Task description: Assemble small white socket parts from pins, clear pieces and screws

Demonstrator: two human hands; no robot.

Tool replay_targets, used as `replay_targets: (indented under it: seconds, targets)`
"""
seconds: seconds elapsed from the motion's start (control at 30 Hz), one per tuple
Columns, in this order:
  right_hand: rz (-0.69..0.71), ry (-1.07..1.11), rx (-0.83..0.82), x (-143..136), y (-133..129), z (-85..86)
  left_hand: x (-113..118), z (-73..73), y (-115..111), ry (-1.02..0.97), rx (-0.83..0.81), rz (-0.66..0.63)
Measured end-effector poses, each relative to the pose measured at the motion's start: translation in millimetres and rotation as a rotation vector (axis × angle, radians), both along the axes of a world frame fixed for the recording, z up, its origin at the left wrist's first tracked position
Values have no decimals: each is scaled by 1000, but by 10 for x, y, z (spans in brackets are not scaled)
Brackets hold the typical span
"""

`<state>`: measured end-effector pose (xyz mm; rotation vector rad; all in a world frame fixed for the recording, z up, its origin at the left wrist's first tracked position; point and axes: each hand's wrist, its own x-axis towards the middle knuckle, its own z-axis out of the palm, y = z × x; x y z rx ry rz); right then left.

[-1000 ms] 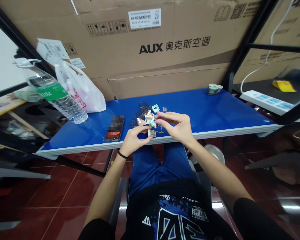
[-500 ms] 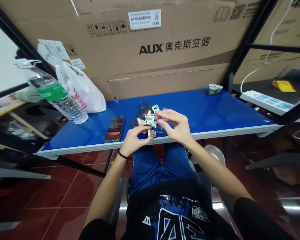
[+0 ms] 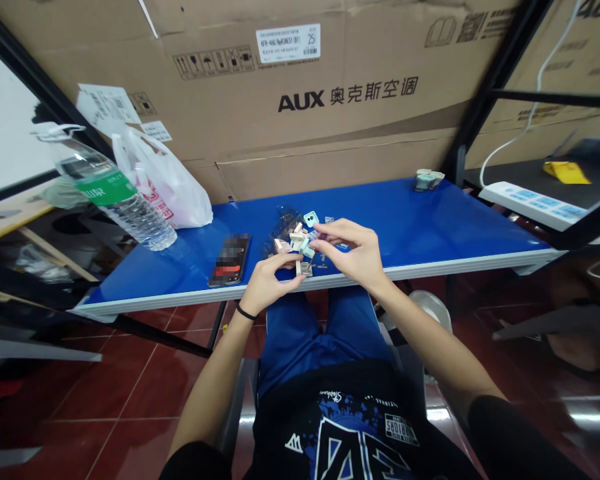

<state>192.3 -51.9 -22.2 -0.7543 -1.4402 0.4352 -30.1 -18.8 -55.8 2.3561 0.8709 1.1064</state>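
Between thumb and fingers, my left hand (image 3: 270, 277) grips a small beige plastic piece (image 3: 305, 269) at the table's front edge. My right hand (image 3: 353, 252) is just above and to the right of it, thumb and forefinger bent toward each other in a pinch. What lies between those fingertips is too small to make out. A thin dark line shows over the beige piece. Just beyond the hands is a pile of small plastic parts in pink, cream and mint, including a mint piece with dark holes (image 3: 311, 219). Dark, see-through bits (image 3: 289, 219) lie behind the pile.
On the blue table (image 3: 395, 213), a phone (image 3: 230, 259) lies left of my hands. A large water bottle (image 3: 115, 193) and a white plastic bag (image 3: 173, 180) stand farther left. Small pieces (image 3: 427, 179) sit at the back right. A cardboard box (image 3: 350, 140) walls the back.
A red bit seen at my right fingertips before no longer shows. My right hand has shifted only slightly; my left hand keeps its grip on the beige plastic piece.
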Motion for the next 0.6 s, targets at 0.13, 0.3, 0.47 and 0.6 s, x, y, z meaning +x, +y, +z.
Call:
replay_targets:
  seconds: [0.13, 0.3, 0.47, 0.6]
  targets:
    - [185, -17, -43, 32, -1, -10, 1, 9, -2, 9, 15, 3]
    - [34, -114, 17, 23, -33, 61, 1, 10, -2, 4, 4, -4]
    - [107, -14, -25, 20, -1, 13, 0, 9, -5, 4, 14, -4]
    - [156, -82, -11, 26, 9, 4, 2, 12, -5, 11, 21, -2]
